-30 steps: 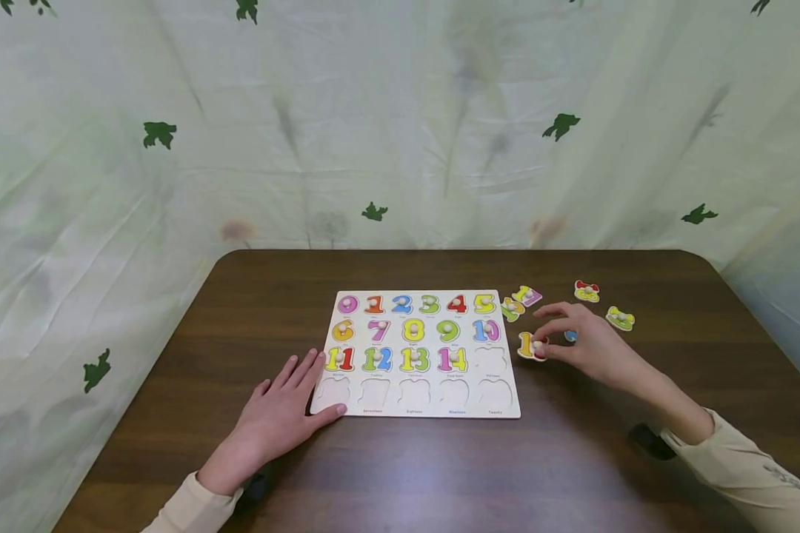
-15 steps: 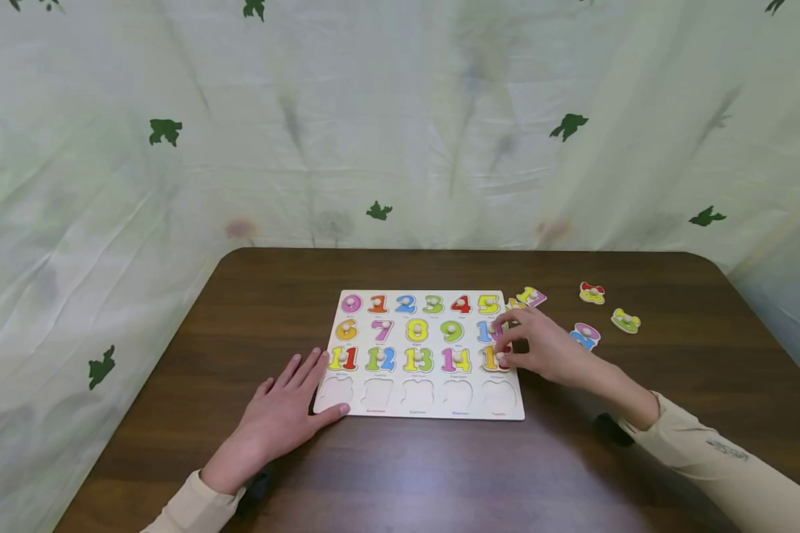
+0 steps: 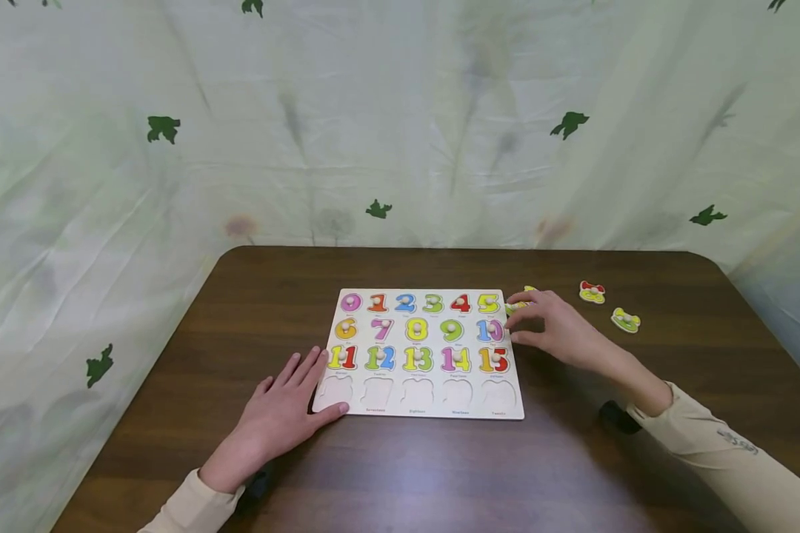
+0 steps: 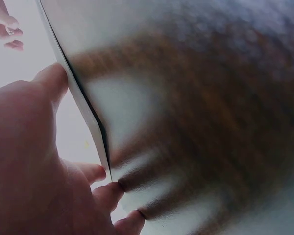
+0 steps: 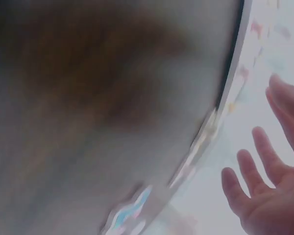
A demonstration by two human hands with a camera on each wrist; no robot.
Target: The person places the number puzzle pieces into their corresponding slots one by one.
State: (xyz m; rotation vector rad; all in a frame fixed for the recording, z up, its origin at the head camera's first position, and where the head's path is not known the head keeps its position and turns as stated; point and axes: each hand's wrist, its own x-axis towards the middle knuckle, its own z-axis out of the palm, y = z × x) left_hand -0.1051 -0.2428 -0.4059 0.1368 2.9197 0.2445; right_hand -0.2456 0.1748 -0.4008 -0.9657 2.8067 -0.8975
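Note:
A white number puzzle board (image 3: pixel 433 409) lies on the table, its knobbed number pieces filling the slots from 0 up to the 15 piece (image 3: pixel 493 360); the bottom row shows bare recesses. My left hand (image 3: pixel 283 411) rests at the board's lower left, fingers straight, thumb over the front edge; the left wrist view has its fingertips along the board's rim. Off the right edge, my right hand (image 3: pixel 563 333) hovers with loosely bent fingers and nothing between them. Just past its fingertips a green and yellow number piece (image 3: pixel 515 306) shows partly. In the right wrist view the fingers (image 5: pixel 267 152) are spread.
Farther right lie a red and yellow piece (image 3: pixel 592 292) and a green and yellow piece (image 3: pixel 625 320). The right wrist view also shows a blue and pink piece (image 5: pixel 130 210), which my hand hides in the head view. A pale curtain (image 3: pixel 400 133) hangs behind the brown table (image 3: pixel 273 281).
My right hand brought the 15 piece from the table into its slot, let go of it and moved back up and right, off the board. The left hand stayed in place.

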